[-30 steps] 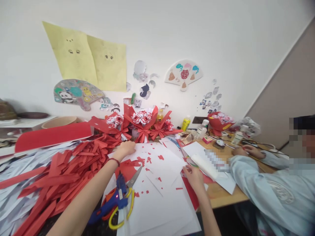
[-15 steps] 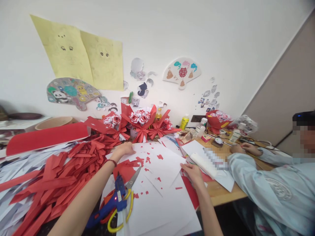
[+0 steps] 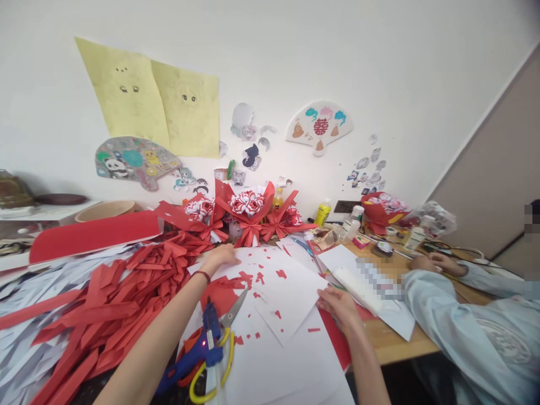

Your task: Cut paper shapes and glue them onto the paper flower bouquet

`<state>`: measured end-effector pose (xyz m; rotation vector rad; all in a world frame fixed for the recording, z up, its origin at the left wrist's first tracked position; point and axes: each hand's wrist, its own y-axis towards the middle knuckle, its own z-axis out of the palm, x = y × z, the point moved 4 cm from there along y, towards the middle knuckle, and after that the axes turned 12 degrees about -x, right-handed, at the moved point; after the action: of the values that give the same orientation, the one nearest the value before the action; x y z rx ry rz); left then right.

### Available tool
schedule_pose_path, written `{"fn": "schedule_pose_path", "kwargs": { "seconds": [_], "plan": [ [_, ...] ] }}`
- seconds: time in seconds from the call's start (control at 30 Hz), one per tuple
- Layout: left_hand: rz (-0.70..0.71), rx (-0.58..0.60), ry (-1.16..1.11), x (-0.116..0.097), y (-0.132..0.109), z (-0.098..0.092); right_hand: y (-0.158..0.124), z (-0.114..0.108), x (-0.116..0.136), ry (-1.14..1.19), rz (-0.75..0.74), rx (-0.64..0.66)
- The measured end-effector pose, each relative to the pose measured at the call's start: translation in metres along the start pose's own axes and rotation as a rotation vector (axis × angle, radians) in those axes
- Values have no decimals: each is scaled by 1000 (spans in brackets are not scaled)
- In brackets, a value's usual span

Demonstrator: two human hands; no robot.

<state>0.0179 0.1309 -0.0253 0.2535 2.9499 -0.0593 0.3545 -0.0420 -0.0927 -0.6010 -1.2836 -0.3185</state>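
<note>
My right hand (image 3: pixel 341 308) pinches the right corner of a white paper sheet (image 3: pixel 291 306). At the far left edge of this sheet is my left hand (image 3: pixel 221 256), its fingers closed on the margin, partly hidden from me. Small red paper scraps (image 3: pixel 280 274) are scattered over the sheet and the paper beneath. Between my forearms lie scissors with yellow handles (image 3: pixel 230 351) and a blue glue gun (image 3: pixel 207 337) with a red light lit. A torn red paper piece (image 3: pixel 219 295) lies under the scissor blades.
Folded red paper strips (image 3: pixel 113 304) and white strips heap up at left. Red-wrapped paper flower bouquets (image 3: pixel 247 205) stand along the wall. Bottles (image 3: pixel 353 222) and a white roll (image 3: pixel 358 289) are at right, where a person's sleeve (image 3: pixel 464 320) reaches over the table.
The view has swung slightly left, so everything sits further right. Under my right hand's pull, the sheet's near corner shows more clearly over the lower paper. Both hands keep their places on it.
</note>
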Motion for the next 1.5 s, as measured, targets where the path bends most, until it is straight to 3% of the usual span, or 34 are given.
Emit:
{"fn": "schedule_pose_path", "kwargs": {
  "seconds": [0.2, 0.37, 0.57, 0.93, 1.23, 1.5],
  "plan": [
    [5, -29, 0, -7, 0, -3, -6, -5, 1, 34, 35, -1],
    [-10, -23, -14, -9, 4, -2, -7, -18, -3, 53, 50, -90],
    [-10, -31, -42, -10, 9, 4, -10, -28, -4, 38, 37, -59],
    [83, 18, -139, -20, 29, 20, -11, -52, -10, 58, 70, -153],
    [53, -8, -166, -36, 27, 22, -13, -61, -9, 88, 81, -184],
    [105, -32, -154, -23, 29, 26, -16, -59, -19, 56, 78, -116]
  ]
}}
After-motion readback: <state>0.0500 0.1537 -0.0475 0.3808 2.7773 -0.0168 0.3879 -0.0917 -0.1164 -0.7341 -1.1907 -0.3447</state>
